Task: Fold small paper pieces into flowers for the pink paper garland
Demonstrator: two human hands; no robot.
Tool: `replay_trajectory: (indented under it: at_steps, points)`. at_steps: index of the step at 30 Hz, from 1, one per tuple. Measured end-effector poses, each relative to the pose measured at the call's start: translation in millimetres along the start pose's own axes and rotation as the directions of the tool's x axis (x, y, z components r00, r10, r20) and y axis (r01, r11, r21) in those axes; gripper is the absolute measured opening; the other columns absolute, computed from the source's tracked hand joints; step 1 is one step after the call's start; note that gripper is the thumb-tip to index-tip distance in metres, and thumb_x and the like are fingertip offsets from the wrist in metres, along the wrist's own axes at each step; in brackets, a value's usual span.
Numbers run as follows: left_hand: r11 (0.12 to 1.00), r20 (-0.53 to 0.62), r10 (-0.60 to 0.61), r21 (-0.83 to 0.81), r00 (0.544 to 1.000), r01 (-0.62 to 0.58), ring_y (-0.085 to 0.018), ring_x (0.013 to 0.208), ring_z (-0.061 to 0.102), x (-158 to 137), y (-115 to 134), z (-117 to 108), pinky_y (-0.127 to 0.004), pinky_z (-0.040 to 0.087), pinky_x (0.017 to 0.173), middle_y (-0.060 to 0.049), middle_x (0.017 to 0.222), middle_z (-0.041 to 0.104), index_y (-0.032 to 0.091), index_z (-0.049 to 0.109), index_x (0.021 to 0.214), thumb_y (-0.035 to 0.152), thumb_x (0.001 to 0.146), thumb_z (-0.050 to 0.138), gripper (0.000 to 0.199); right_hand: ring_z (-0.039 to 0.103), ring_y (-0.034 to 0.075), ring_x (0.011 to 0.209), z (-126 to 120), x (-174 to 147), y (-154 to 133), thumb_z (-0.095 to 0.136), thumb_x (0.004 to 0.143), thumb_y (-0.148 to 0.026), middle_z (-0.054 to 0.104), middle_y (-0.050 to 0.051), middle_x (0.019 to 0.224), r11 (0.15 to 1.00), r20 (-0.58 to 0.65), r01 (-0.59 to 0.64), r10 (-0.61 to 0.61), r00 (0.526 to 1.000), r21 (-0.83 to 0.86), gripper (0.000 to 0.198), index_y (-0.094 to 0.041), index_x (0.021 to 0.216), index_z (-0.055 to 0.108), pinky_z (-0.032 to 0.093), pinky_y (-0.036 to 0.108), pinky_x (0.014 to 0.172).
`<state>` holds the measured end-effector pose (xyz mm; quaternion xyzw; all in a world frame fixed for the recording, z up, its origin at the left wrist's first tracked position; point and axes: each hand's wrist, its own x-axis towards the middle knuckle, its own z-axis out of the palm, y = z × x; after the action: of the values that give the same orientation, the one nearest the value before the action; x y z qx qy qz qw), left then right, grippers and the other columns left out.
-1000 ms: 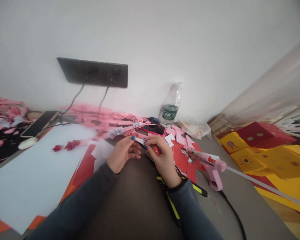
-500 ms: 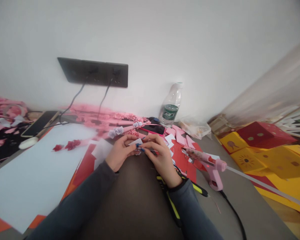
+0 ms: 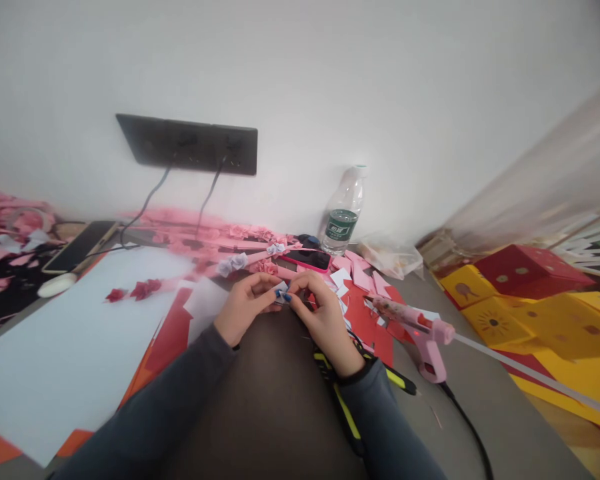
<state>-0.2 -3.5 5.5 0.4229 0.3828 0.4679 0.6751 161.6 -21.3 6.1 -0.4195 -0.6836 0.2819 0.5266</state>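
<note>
Between my fingertips, above the grey table, is a small piece of white paper (image 3: 281, 288), mostly covered by the fingers. My left hand (image 3: 245, 307) pinches it from the left. From the right, the thumb and forefinger of my right hand (image 3: 323, 317) close on the same paper, and the blue-nailed fingertips of both hands nearly meet. White paper flowers (image 3: 233, 264) on a pink stem lie just beyond my hands. Below my right wrist lie scissors with black and yellow handles (image 3: 347, 413), partly hidden by the sleeve.
A pink glue gun (image 3: 415, 327) with its cord rests at right, near red paper (image 3: 363, 317) and pink paper pieces. A water bottle (image 3: 341, 220) stands by the wall beside a phone (image 3: 307, 259). White sheets (image 3: 80, 340) lie left; yellow boxes (image 3: 495, 317) sit far right.
The fingertips have drawn closer together, and the white paper shows less between them, its raised flap now folded down or covered. The surrounding things have stayed in place.
</note>
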Motion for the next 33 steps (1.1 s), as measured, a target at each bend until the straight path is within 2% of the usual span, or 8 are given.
replay_trajectory:
  at_steps: [4,9,24,33]
  points:
    - [0.999,0.043,0.027,0.045,0.999,-0.029,-0.015,0.079,0.066,-0.8,-0.5,0.1,-0.026,0.059,0.069,-0.004,0.086,0.070,0.016,0.072,0.105,0.028,0.069,0.081,0.039,0.051,0.017,0.073,0.5,-0.7,-0.1,0.053,0.090,-0.020,0.057,0.004,0.085,0.999,-0.007,-0.033,0.033,0.999,0.007,0.007,-0.021,0.083,0.055,0.040,0.030,0.064]
    - [0.991,0.074,0.039,0.125,0.997,-0.048,-0.017,0.084,0.067,-1.1,-1.7,1.4,-0.027,0.059,0.070,-0.006,0.092,0.073,0.016,0.074,0.095,0.031,0.071,0.079,0.029,0.052,0.018,0.075,1.1,-1.1,-0.3,0.053,0.090,-0.022,0.057,0.004,0.085,0.998,-0.013,-0.056,0.056,0.998,0.020,0.007,-0.021,0.083,0.053,0.040,0.030,0.064]
    - [0.991,0.061,0.053,0.121,0.997,-0.060,-0.018,0.082,0.068,-0.8,-3.7,2.3,-0.030,0.059,0.074,-0.005,0.087,0.073,0.015,0.072,0.087,0.034,0.071,0.079,0.026,0.055,0.018,0.077,0.9,0.3,-0.1,0.055,0.087,-0.021,0.057,0.003,0.084,0.996,-0.003,-0.080,0.080,0.997,0.050,0.009,-0.022,0.080,0.051,0.042,0.029,0.064]
    - [0.968,0.048,0.124,0.214,0.991,-0.131,-0.014,0.070,0.062,-0.3,-2.6,2.9,-0.024,0.048,0.065,-0.001,0.075,0.070,0.016,0.071,0.080,0.029,0.073,0.076,0.016,0.053,0.017,0.073,1.9,0.1,-1.3,0.054,0.086,-0.020,0.057,0.003,0.084,0.994,0.017,-0.082,0.081,0.997,0.069,0.010,-0.022,0.078,0.049,0.043,0.029,0.064]
